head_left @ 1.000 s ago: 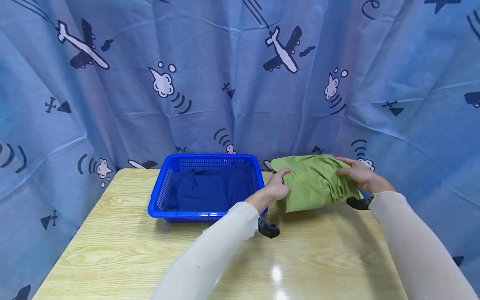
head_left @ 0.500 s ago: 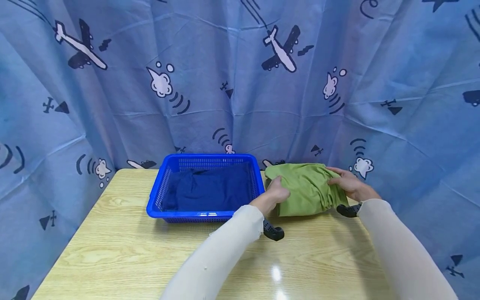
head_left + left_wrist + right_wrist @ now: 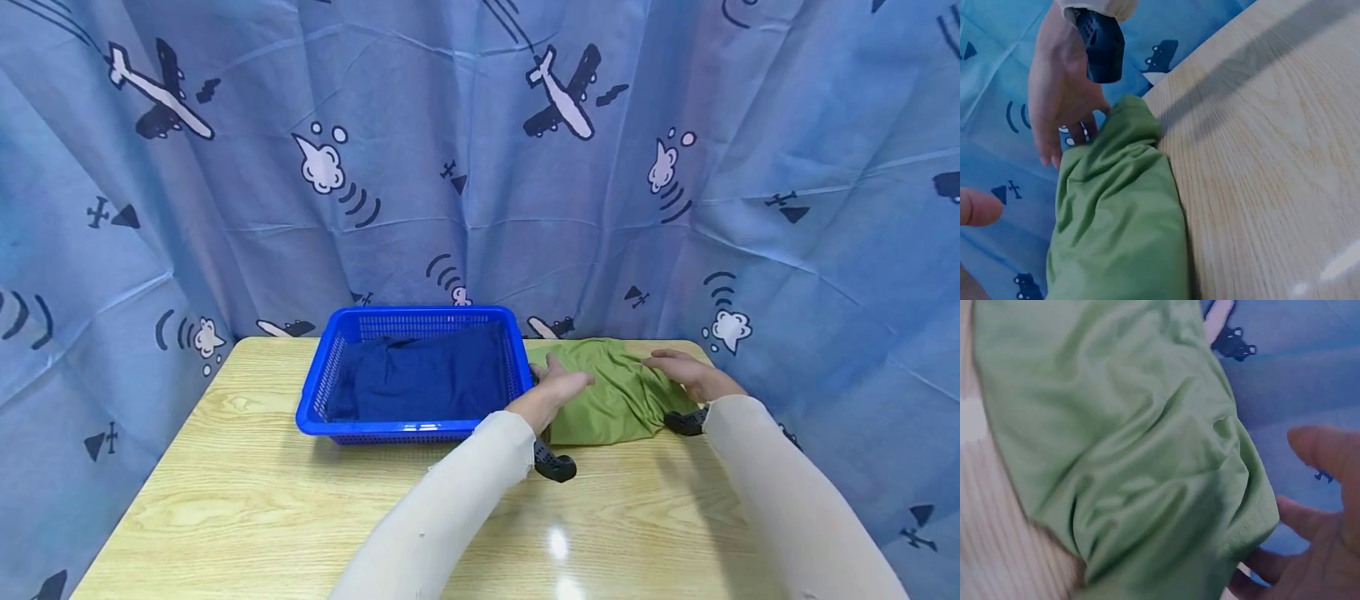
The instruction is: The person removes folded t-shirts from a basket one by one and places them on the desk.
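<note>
A folded green cloth (image 3: 607, 392) lies on the table right of the basket, with loose wrinkles toward its right end. Over its left end is my left hand (image 3: 557, 390), thumb raised and fingers spread; its fingertips are partly hidden in the head view. My right hand (image 3: 693, 379) is at the cloth's right end, thumb lifted off the fabric. In the right wrist view the fingers of that right hand (image 3: 1310, 550) reach by the edge of the green cloth (image 3: 1122, 450), partly behind it. Neither hand pinches the fabric.
A blue plastic basket (image 3: 315, 429) stands left of the green cloth, close beside it, with a folded navy cloth (image 3: 427, 379) inside. Both are on a wooden table (image 3: 247, 508). Behind the table hangs a blue curtain (image 3: 405, 158) printed with airplanes.
The green cloth has come down from a raised, tilted hold to lie flat on the table, slightly to the left. Both hands have loosened from it.
</note>
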Action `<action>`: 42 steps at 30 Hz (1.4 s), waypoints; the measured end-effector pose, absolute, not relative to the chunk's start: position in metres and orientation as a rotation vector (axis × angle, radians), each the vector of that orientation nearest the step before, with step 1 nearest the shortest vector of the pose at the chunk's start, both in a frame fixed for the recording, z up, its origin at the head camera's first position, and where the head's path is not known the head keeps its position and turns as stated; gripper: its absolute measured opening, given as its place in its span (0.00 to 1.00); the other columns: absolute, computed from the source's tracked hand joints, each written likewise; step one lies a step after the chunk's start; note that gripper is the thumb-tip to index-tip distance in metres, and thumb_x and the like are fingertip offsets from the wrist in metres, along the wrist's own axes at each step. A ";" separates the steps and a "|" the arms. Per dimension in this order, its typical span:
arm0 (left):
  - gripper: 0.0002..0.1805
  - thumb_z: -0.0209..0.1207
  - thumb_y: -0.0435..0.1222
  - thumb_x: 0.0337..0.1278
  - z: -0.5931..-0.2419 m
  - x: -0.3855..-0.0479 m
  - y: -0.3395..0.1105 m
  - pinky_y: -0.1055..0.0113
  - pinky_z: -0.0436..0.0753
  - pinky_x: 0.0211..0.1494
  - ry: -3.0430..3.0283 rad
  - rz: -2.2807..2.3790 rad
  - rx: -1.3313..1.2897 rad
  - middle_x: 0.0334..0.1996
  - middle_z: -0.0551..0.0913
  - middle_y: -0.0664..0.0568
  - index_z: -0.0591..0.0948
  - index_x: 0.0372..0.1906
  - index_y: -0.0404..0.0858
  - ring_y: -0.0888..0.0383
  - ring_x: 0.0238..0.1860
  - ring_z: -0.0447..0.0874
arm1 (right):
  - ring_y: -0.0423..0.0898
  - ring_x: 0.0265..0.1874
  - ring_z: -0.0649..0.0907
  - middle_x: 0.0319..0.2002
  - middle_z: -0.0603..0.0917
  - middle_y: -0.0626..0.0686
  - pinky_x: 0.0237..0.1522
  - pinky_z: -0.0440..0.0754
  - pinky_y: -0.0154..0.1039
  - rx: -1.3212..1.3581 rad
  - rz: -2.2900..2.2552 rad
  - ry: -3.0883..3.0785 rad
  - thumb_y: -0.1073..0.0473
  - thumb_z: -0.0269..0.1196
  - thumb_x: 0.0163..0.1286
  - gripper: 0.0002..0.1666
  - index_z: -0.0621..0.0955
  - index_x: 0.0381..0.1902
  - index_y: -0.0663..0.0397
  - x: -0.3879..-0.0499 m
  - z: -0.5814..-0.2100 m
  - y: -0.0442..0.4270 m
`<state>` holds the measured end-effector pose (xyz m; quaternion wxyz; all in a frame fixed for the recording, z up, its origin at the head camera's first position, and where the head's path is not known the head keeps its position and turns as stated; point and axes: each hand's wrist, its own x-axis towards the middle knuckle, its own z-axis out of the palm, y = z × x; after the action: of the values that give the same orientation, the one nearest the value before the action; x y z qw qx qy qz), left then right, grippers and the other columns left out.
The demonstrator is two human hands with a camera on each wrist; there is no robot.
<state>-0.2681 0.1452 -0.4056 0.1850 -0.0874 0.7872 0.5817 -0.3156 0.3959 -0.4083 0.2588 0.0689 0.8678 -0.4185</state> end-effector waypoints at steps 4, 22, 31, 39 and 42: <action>0.51 0.65 0.46 0.58 -0.397 -0.267 0.144 0.48 0.52 0.83 2.274 1.628 -0.249 0.83 0.41 0.42 0.51 0.82 0.47 0.42 0.83 0.40 | 0.76 0.76 0.44 0.77 0.36 0.78 0.75 0.50 0.70 0.156 -0.996 2.483 0.45 0.43 0.81 0.46 0.41 0.79 0.72 -0.314 -0.397 0.389; 0.31 0.58 0.40 0.68 -0.364 -0.247 0.114 0.51 0.73 0.71 2.180 1.735 0.108 0.73 0.70 0.44 0.68 0.74 0.44 0.47 0.71 0.71 | 0.69 0.75 0.62 0.79 0.52 0.71 0.74 0.65 0.61 -0.169 -1.346 2.445 0.48 0.40 0.85 0.35 0.53 0.80 0.62 -0.303 -0.350 0.320; 0.17 0.55 0.36 0.69 -0.374 -0.249 0.077 0.68 0.80 0.41 2.118 1.781 0.219 0.52 0.85 0.47 0.79 0.59 0.41 0.53 0.47 0.84 | 0.68 0.74 0.65 0.77 0.57 0.70 0.74 0.66 0.61 -0.250 -1.408 2.409 0.49 0.41 0.85 0.34 0.54 0.79 0.61 -0.293 -0.343 0.297; 0.17 0.54 0.37 0.71 -0.371 -0.248 0.045 0.58 0.85 0.52 2.174 1.725 0.240 0.58 0.83 0.44 0.79 0.60 0.39 0.50 0.51 0.87 | 0.67 0.72 0.69 0.76 0.61 0.69 0.70 0.74 0.54 -0.329 -1.444 2.369 0.48 0.44 0.84 0.34 0.57 0.78 0.61 -0.289 -0.338 0.271; 0.18 0.54 0.37 0.71 -0.370 -0.247 0.031 0.52 0.84 0.58 2.175 1.705 0.242 0.58 0.83 0.44 0.78 0.61 0.38 0.49 0.52 0.86 | 0.65 0.72 0.70 0.76 0.62 0.69 0.71 0.73 0.55 -0.359 -1.454 2.346 0.47 0.45 0.84 0.34 0.59 0.77 0.62 -0.286 -0.335 0.260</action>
<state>-0.2466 0.0306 -0.3695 0.1829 0.0858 0.7708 0.6042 -0.2859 0.2605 -0.3353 0.1784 -0.1271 0.8293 -0.5140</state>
